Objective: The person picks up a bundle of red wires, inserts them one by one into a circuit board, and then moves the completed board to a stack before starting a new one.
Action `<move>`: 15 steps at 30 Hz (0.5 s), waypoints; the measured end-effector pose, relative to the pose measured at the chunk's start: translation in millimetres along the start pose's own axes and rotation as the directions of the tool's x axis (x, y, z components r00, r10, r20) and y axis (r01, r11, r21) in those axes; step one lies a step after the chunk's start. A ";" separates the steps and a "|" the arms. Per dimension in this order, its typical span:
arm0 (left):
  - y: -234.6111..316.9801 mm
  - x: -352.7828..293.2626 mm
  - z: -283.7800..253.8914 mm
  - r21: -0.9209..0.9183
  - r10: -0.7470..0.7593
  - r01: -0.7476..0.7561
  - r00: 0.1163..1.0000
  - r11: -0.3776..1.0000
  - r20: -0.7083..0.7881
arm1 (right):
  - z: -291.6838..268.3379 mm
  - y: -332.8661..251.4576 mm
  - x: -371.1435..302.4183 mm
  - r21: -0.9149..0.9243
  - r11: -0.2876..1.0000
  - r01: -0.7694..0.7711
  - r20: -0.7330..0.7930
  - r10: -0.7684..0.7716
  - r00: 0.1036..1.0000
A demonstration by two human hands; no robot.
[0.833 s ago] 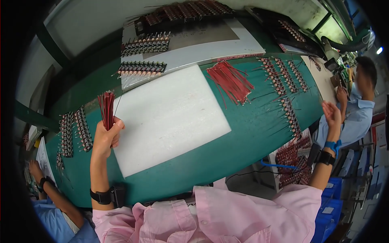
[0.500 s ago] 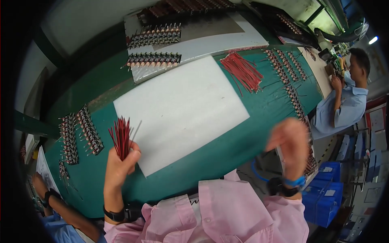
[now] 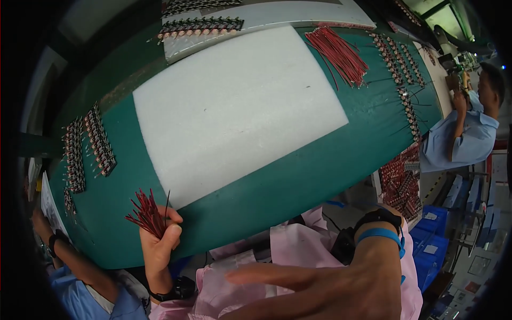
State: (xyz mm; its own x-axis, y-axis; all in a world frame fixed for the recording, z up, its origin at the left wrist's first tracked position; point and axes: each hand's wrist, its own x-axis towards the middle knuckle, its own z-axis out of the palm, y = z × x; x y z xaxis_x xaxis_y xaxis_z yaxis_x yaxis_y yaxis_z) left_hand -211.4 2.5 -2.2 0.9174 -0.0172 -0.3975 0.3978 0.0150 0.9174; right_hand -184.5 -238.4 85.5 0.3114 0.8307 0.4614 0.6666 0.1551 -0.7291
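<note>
A bundle of short red wires (image 3: 147, 214) is gripped in my left hand (image 3: 159, 246), which is closed around its lower part. One dark wire end sticks up apart from the others, beside my thumb and forefinger. The hand is just off the near left corner of a white foam sheet (image 3: 240, 117) on the green table. My right hand (image 3: 314, 290) is close to the camera, low in front of my pink shirt. Its fingers stretch out to the left, apart, and no object shows in it; its lower part runs out of the picture.
A pile of red wires (image 3: 338, 56) lies beyond the foam's right corner. Rows of small circuit boards stand at left (image 3: 100, 141), far side (image 3: 202, 28) and right (image 3: 392, 58). Red-wired parts (image 3: 400, 184) fill a tray at right. A co-worker's arm (image 3: 80, 266) is at left; another person (image 3: 461, 122) sits at right.
My right hand has swung from the table's right side down and left, close to my chest. The left hand, still holding the wires, sits lower in the picture; the whole view has shifted.
</note>
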 end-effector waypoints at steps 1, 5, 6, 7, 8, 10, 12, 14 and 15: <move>-2.0 -0.9 4.2 -0.045 -0.005 0.003 0.999 0.999 -0.033 | 3.1 3.1 0.1 0.029 1.000 -0.012 -0.035 0.013 0.999; -4.7 2.4 9.7 -0.082 0.014 -0.022 0.996 0.996 -0.090 | 27.3 17.5 19.8 0.143 0.989 -0.033 -0.150 0.054 0.987; -0.3 4.9 8.2 -0.085 0.026 -0.035 0.994 0.996 -0.104 | 31.2 20.5 27.2 0.166 0.986 -0.034 -0.165 0.062 0.984; 5.2 5.4 8.3 -0.061 0.022 -0.028 0.995 0.998 -0.099 | 33.1 20.9 32.6 0.193 0.980 -0.037 -0.167 0.070 0.983; 11.3 6.7 7.9 -0.039 0.021 -0.025 0.995 0.999 -0.093 | 33.4 20.5 37.5 0.217 0.975 -0.041 -0.166 0.079 0.983; 18.9 1.4 6.4 0.003 0.027 -0.027 0.985 1.000 -0.173 | 20.5 29.3 39.7 0.335 0.924 -0.186 0.197 0.124 0.972; 23.5 5.2 -0.2 0.116 0.118 -0.101 0.982 0.988 -0.145 | -0.1 39.3 29.5 0.304 0.864 -0.401 0.489 0.219 0.844; 32.9 -2.0 -11.4 0.179 0.169 -0.131 0.962 0.975 -0.215 | -13.3 48.7 9.5 0.397 0.790 -0.467 0.406 0.305 0.862; 37.8 -3.4 -17.7 0.274 0.227 -0.153 0.937 0.949 -0.266 | -21.3 52.9 2.6 0.470 0.714 -0.518 0.373 0.372 0.850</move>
State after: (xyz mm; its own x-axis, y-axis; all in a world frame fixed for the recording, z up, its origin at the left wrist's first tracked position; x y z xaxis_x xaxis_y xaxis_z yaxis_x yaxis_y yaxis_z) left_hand -199.3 20.9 33.5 0.9525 0.2532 -0.1694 0.2350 -0.2573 0.9373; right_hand -133.9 -239.5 58.9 0.2601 0.9633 -0.0672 -0.0036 -0.0686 -0.9976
